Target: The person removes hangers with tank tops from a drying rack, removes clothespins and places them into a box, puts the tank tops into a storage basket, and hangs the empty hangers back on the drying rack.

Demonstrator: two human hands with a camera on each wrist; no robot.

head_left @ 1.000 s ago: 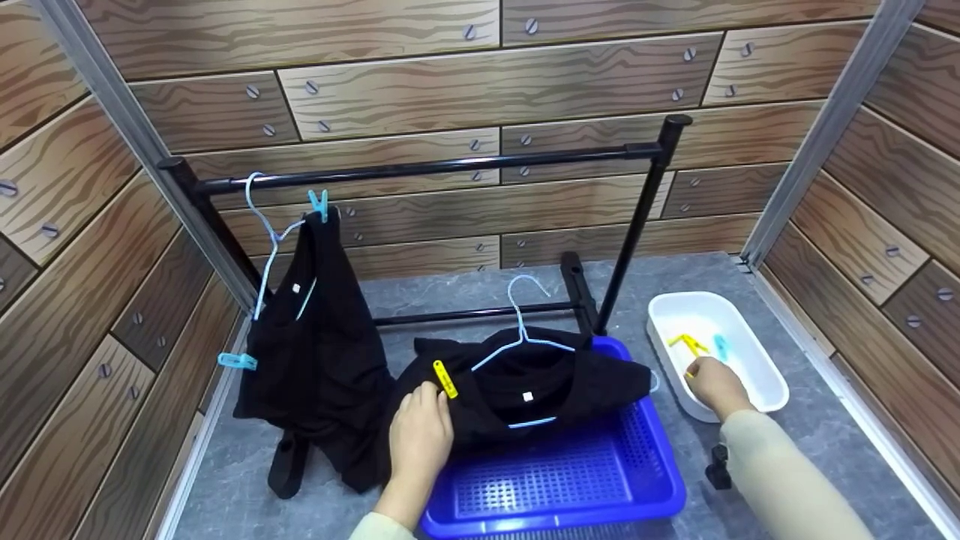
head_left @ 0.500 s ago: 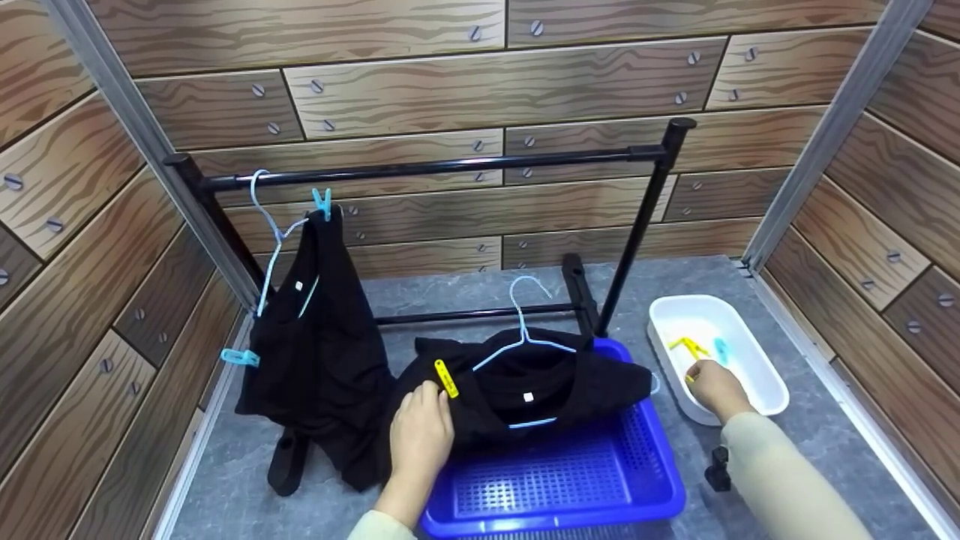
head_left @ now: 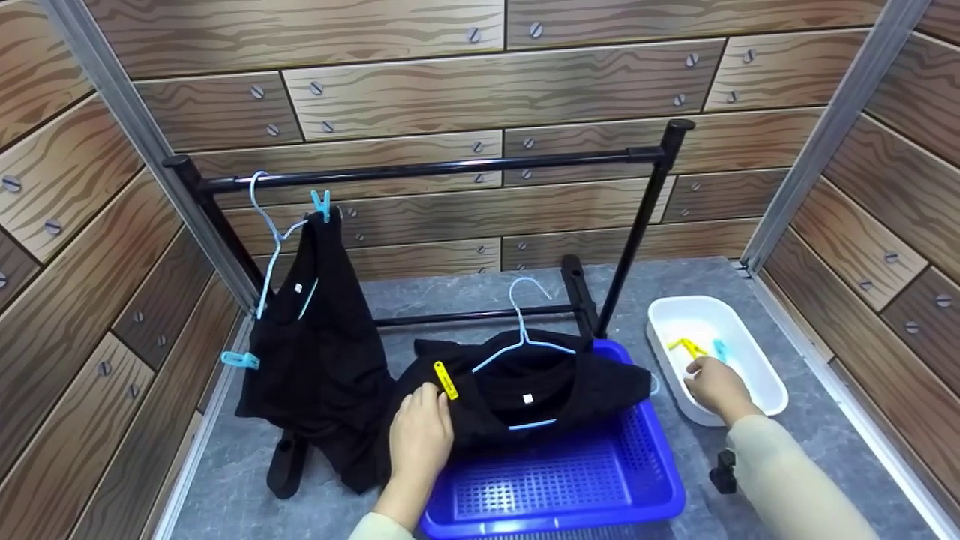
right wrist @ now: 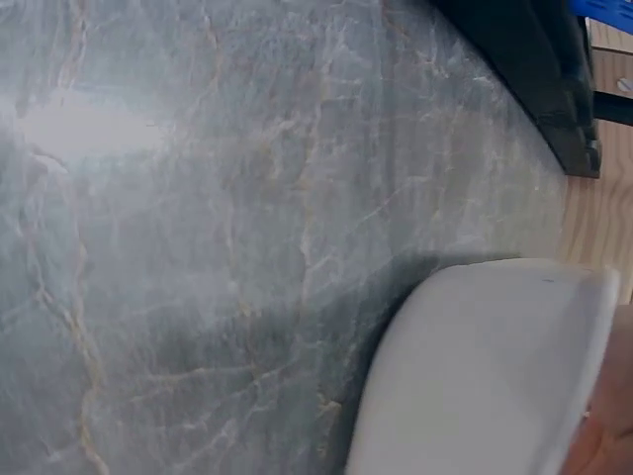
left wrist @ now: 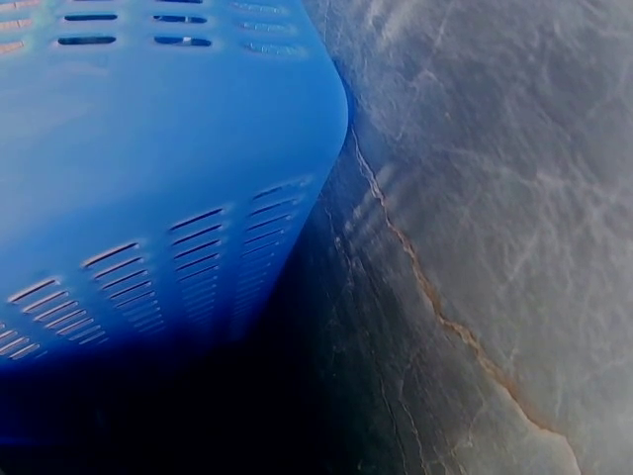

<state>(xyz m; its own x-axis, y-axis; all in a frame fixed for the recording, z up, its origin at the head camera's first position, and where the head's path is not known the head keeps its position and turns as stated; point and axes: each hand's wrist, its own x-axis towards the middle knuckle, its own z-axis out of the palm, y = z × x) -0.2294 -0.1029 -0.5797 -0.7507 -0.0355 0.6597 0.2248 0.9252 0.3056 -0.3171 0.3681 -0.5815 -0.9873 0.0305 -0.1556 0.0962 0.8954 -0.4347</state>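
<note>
A black shirt (head_left: pixel 615 379) on a light-blue wire hanger (head_left: pixel 523 337) lies across the blue basket (head_left: pixel 664 480). My left hand (head_left: pixel 421 439) grips its left shoulder, the fingertips right by a yellow clothespin (head_left: pixel 445 380) clipped there. The left thumb is hidden. My right hand (head_left: pixel 718 386) reaches into the white tub (head_left: pixel 772 390) with bent fingers, pinching a yellow clothespin that the hand now covers. Beside those fingers lie another yellow clothespin (head_left: pixel 686 348) and a light-blue one (head_left: pixel 721 349). The wrist views catch mostly the basket's side (left wrist: pixel 168 139) and the tub's outer wall (right wrist: pixel 475 366).
A black rack (head_left: pixel 450 168) stands behind the basket. From its left end hangs another black garment (head_left: pixel 322 337) on a blue hanger (head_left: pixel 277 236), with light-blue clothespins (head_left: pixel 321 204) on it. Wood-patterned walls enclose the grey marbled floor (head_left: pixel 465 292).
The yellow piece at my right fingertips has gone out of sight under the hand, which shifted slightly. My left hand and the shirt stay in place.
</note>
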